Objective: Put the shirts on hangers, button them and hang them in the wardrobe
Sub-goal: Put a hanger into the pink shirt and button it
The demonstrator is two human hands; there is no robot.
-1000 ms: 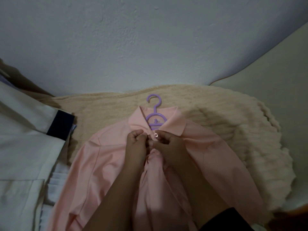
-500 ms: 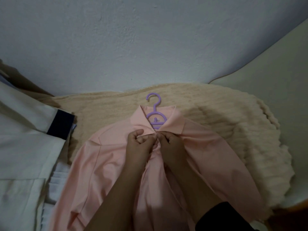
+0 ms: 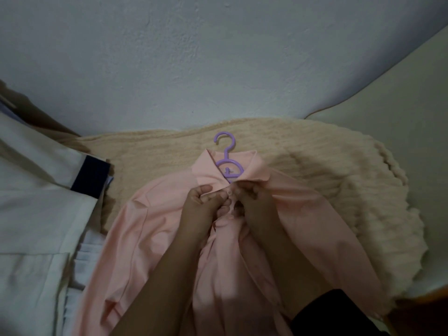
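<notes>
Pale textured wall [image 3: 194,57] up top, cream knitted blanket [image 3: 327,180] below it as the work surface. I see the pink shirt [image 3: 150,226] laid flat on the blanket, front up, collar toward the wall. Purple hanger [image 3: 228,163] is inside it, hook poking out past the collar. Left hand [image 3: 203,204] has fingers curled, pinching the left placket edge just under the collar. Right hand [image 3: 257,204] likewise curled, pinching the opposite edge. Both hands meet at the top button area; can't tell if the button is through, too small and shadowed. White shirt with a navy cuff [image 3: 89,175] lies at the left, beside the pink one. Dark sleeve [image 3: 322,311] on the right forearm.
</notes>
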